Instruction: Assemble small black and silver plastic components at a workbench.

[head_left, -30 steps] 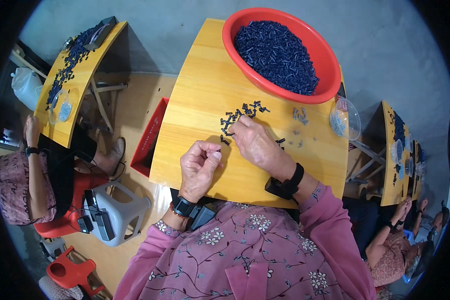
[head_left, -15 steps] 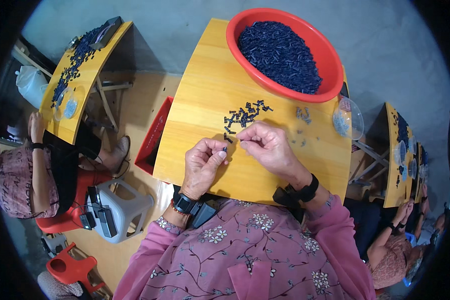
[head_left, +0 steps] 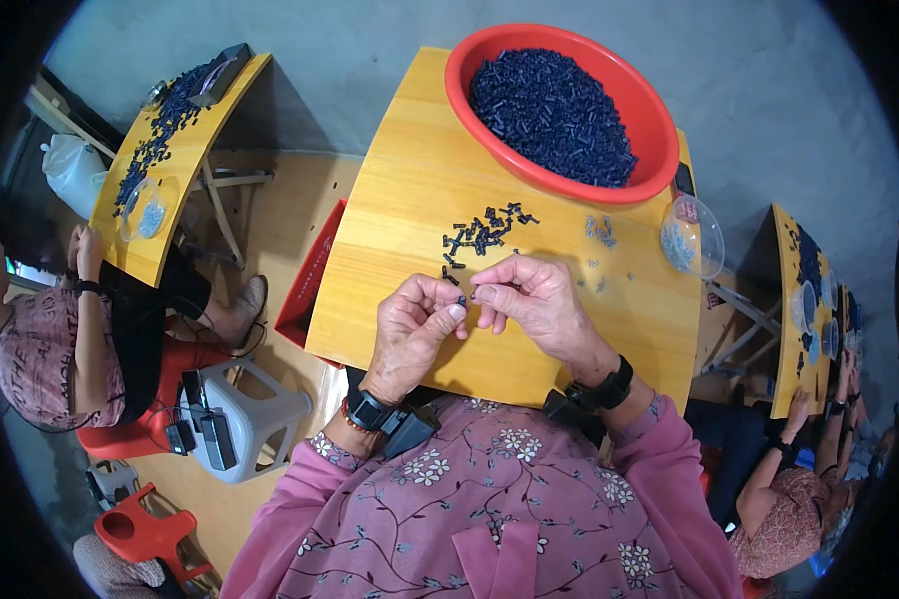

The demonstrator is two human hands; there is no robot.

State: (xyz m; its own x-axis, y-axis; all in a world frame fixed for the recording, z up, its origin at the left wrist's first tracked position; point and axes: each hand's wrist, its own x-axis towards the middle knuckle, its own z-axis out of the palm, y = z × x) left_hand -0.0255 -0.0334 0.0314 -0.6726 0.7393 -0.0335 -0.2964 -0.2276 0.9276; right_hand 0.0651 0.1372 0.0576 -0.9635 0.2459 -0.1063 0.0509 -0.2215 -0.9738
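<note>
My left hand (head_left: 412, 321) is closed in a pinch round a small dark blue part (head_left: 461, 299), its end showing between thumb and forefinger. Close beside it, my right hand (head_left: 534, 307) pinches with thumb and forefinger; a tiny thing at its fingertips is too small to name. The fingertips of both hands nearly meet over the near part of the yellow table (head_left: 370, 299). Just beyond them lies a loose pile of small dark blue parts (head_left: 484, 235). Several small clear pieces (head_left: 601, 231) are scattered to the right of that pile.
A large red basin (head_left: 459, 110) heaped with dark blue parts stands at the table's far right. A clear round tub (head_left: 709, 240) with small pieces sits at the right edge. A red box (head_left: 310, 270) is on the floor at left. Other people work at tables (head_left: 205, 150) on both sides.
My right hand has come nearer the left, so the fingertips now almost touch at the small dark part. The left hand has shifted slightly right.
</note>
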